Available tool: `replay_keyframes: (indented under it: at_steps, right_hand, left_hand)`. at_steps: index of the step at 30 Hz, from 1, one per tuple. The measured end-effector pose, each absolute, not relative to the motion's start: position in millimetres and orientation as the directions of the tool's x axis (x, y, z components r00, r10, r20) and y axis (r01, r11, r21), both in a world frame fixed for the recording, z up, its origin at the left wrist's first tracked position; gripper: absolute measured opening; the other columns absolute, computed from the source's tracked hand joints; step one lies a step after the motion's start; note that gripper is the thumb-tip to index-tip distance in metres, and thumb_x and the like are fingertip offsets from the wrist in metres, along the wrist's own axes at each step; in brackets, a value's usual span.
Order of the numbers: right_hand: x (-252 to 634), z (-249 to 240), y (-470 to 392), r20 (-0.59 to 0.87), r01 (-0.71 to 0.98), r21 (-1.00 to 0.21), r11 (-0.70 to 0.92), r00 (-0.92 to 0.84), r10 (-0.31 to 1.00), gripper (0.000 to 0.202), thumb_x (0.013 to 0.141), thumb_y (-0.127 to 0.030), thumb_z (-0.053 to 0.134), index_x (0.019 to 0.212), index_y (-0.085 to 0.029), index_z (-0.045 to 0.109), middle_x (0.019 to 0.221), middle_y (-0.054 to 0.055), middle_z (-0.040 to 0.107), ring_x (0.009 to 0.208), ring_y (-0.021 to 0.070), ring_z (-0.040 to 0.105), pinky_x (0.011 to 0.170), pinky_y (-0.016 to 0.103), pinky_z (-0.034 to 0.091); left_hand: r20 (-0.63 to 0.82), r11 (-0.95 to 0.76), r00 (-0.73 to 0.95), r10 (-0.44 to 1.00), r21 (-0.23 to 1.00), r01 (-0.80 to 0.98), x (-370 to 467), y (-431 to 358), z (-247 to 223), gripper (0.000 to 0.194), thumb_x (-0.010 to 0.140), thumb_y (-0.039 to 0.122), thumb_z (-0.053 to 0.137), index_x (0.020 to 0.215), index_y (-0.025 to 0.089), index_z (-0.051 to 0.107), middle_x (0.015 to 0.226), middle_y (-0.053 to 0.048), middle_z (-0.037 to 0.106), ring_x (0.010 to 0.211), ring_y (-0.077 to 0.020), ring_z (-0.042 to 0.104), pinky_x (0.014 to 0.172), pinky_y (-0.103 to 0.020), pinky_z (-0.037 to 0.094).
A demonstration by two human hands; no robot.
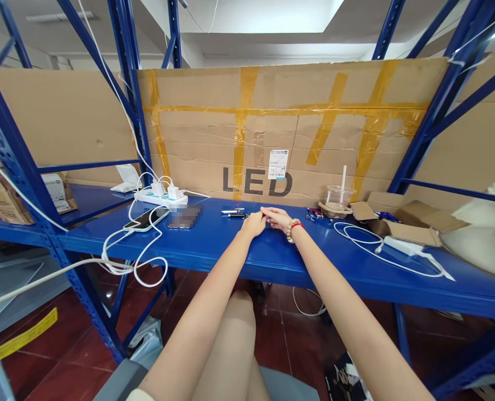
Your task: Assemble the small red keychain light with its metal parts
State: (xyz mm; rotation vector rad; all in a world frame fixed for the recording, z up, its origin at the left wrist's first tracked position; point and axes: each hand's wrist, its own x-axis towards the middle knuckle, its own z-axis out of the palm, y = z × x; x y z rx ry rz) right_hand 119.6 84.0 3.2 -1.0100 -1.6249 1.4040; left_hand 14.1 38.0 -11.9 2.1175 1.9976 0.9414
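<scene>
My left hand (255, 224) rests on the blue shelf top (214, 245), its fingers curled in and partly hidden; what they hold, if anything, does not show. My right hand (277, 219) lies against it, fingers stretched out and reaching over the left fingertips. A beaded bracelet (290, 230) and a red cord circle the right wrist. Just beyond the left hand lie a silver pen (232, 211) and a dark pen (238, 216). Small red and blue items (314, 215) lie a little right of the right hand.
To the left are a phone (146, 219), a blurred flat device (184, 217), a power strip (161, 196) and looping white cables (117, 264). A plastic cup with straw (340, 195), opened cardboard box (410, 231) and white cable (356, 240) stand right. A taped cardboard sheet (205, 145) closes the back.
</scene>
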Motion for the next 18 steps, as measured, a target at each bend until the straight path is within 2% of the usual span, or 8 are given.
replay_keyframes:
  at_steps: [12,18]
  right_hand:
    - [121.9,-2.5,91.7,0.149,0.07,-0.981,0.183,-0.335,0.93,0.027,0.063,-0.032,0.07,0.083,-0.015,0.068,0.063,0.001,0.061,0.043,0.0017,0.044,0.034,0.01,0.033]
    - [126.7,-1.0,96.6,0.181,0.005,-0.982,0.189,-0.274,0.945,0.028,0.065,-0.031,0.069,0.088,-0.016,0.067,0.079,0.002,0.064,0.045,0.0005,0.043,0.037,0.01,0.036]
  left_hand:
    - [0.371,-0.147,-0.04,0.928,0.462,0.874,14.3,35.5,-10.4,0.035,0.089,0.032,0.029,0.114,0.02,0.05,0.11,-0.008,0.059,0.101,-0.0219,0.054,0.084,-0.032,0.041]
    - [0.394,-0.141,-0.064,0.917,0.47,0.872,14.2,32.5,-7.7,0.033,0.09,0.035,0.026,0.11,0.024,0.049,0.108,-0.006,0.059,0.099,-0.0214,0.055,0.08,-0.032,0.042]
